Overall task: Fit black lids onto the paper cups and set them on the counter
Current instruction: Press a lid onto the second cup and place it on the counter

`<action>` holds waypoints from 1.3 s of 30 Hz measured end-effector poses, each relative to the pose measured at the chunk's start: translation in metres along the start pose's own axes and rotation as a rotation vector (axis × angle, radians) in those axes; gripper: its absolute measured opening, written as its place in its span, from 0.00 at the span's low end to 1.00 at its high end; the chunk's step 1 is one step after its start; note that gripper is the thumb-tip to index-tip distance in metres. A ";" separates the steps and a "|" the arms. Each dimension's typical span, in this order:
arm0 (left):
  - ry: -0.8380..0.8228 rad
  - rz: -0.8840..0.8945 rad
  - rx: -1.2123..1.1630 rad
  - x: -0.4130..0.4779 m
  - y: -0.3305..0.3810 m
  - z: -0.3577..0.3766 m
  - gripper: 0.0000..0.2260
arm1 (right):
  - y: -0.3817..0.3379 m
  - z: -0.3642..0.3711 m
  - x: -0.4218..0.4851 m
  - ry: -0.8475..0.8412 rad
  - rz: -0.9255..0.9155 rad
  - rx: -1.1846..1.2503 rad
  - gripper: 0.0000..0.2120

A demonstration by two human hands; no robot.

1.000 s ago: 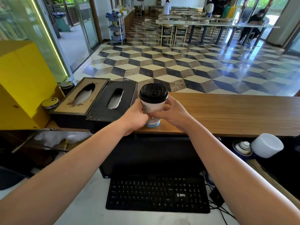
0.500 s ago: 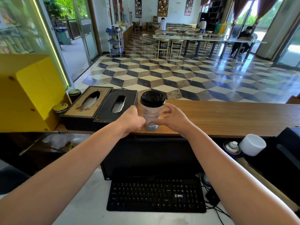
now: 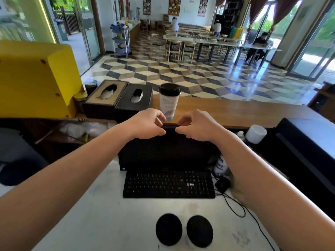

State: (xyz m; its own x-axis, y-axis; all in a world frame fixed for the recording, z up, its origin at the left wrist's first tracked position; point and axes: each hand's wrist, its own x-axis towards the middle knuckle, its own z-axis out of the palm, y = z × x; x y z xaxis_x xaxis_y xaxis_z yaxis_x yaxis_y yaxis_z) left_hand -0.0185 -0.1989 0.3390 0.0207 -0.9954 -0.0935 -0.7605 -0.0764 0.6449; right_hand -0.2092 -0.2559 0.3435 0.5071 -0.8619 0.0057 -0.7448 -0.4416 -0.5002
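A white paper cup with a black lid stands upright on the wooden counter, just right of the tissue boxes. My left hand and my right hand hover side by side just in front of and below the cup, both empty, fingers loosely curled and apart from it. Near the bottom of the view, two more black lids show from above on the white desk; the right one sits on a cup whose white side barely shows.
Two tissue boxes sit left of the cup, beside a yellow box. Below the counter are a dark monitor, a black keyboard, a mouse with cable and a white cup lying at right.
Both hands have let go of the lidded cup and drawn back toward me. The cup stays standing on the counter. The view has tilted down, showing two more lids on the desk.
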 end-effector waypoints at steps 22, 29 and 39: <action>-0.366 -0.151 0.137 -0.134 -0.140 0.224 0.27 | 0.056 0.208 -0.166 -0.368 0.270 -0.274 0.24; -0.356 -0.244 0.140 -0.149 -0.161 0.267 0.26 | 0.067 0.230 -0.174 -0.364 0.199 -0.282 0.22; -0.226 -0.393 0.002 -0.133 -0.157 0.307 0.24 | 0.079 0.251 -0.149 -0.437 0.041 -0.333 0.42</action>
State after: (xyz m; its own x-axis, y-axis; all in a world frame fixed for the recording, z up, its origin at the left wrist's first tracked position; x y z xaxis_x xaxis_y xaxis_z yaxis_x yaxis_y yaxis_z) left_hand -0.1013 -0.0370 0.0172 0.1663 -0.8531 -0.4945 -0.7241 -0.4460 0.5260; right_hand -0.2352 -0.0997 0.0859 0.5549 -0.7276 -0.4034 -0.8287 -0.5263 -0.1907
